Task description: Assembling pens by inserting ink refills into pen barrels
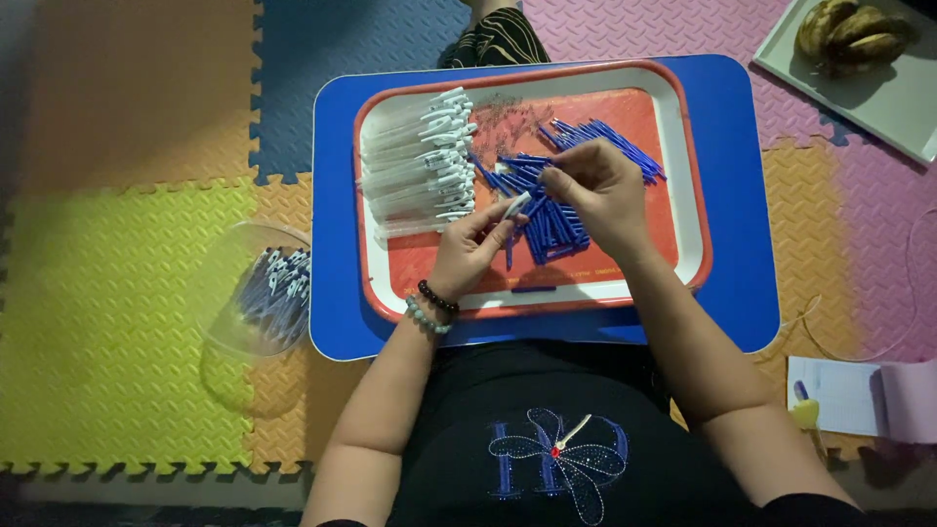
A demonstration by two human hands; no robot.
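Pen barrel (514,206), clear with a white cap end, sat pinched between the thumb and fingers of my left hand (470,249), held over the middle of the red tray (639,122). My right hand (602,195) was closed in a fingertip pinch on something small just beside the barrel's tip; I could not tell for sure what it gripped, though it looked like one of the blue refills.

Loose blue refills (547,220) lay in a scattered heap under and beyond my hands, with more fanned out toward the far right of the tray. A neat row of clear barrels with white caps (420,161) filled the tray's left side. The tray rested on a blue board (732,195) across my lap.

Left of the board, a clear bowl (256,293) on the foam floor mat (117,263) held a modest batch of pens. Judging by the piles, much remained unassembled.
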